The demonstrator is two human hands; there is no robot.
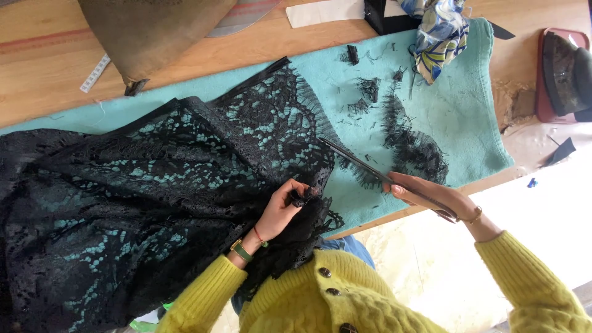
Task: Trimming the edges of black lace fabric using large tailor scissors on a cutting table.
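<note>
The left hand (pixel 283 206) is pinching the black lace (pixel 154 203) edge; the right hand (pixel 428 196) is gripping scissors (pixel 370 169), blades lying along that edge, pointing up-left across the teal surface (pixel 468 123).

black lace fabric (pixel 154 203) spread flat, scissors (pixel 370 169) at its fringed edge

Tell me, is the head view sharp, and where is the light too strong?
Head view: mostly sharp; black lace and scissors show clear detail. The pale floor area at lower right is overexposed. The right hand looks slightly soft. Soft shadows, no strong glare on the teal cloth.
</note>
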